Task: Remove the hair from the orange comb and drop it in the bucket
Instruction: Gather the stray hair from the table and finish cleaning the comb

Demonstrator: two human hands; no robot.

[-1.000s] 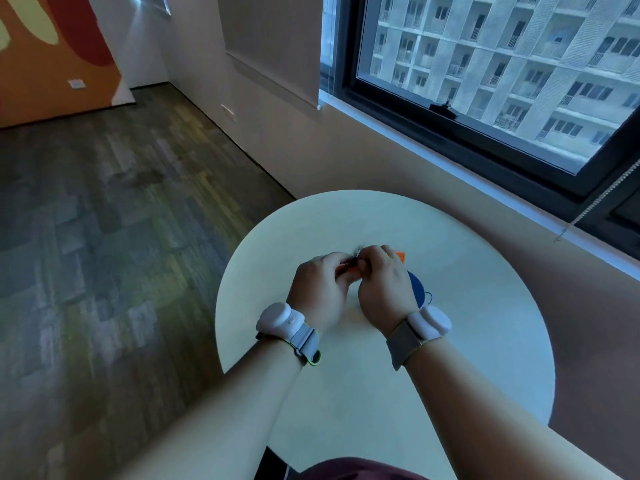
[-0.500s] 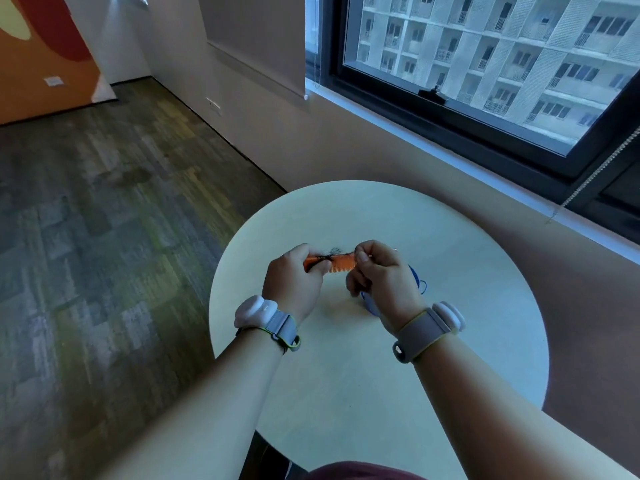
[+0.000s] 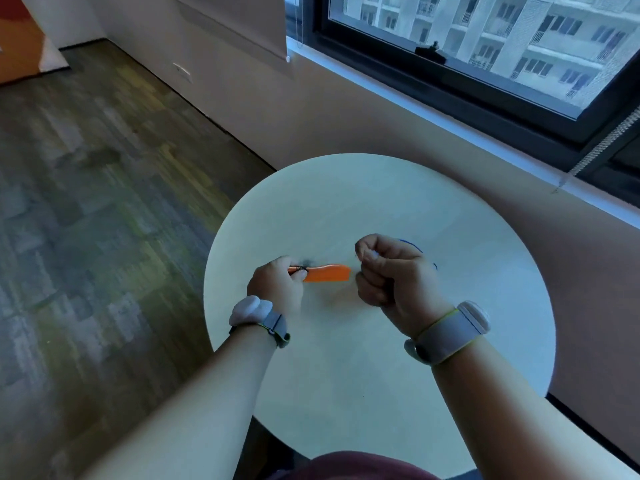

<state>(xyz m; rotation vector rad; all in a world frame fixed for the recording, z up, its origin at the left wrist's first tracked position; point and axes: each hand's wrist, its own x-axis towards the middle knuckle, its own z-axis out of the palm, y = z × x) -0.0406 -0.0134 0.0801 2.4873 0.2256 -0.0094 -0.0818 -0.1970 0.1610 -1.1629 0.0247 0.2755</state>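
Note:
My left hand (image 3: 277, 289) grips the left end of the orange comb (image 3: 327, 273), held level above the round table (image 3: 363, 358). A small dark tuft of hair (image 3: 305, 263) clings to the comb beside my left fingers. My right hand (image 3: 391, 275) is off the comb's right end, thumb and forefinger pinched together; whether strands of hair are between them is too fine to tell. The blue bucket (image 3: 417, 249) stands behind my right hand, with only a sliver of its rim showing.
The table stands against a low wall under a window (image 3: 485, 46). A blind cord (image 3: 602, 147) hangs at the right. Wood floor (image 3: 104, 202) lies to the left of the table.
My hands have drawn apart. The right hand let go of the comb and moved right, pinched shut. The left hand keeps the comb, more of which now shows.

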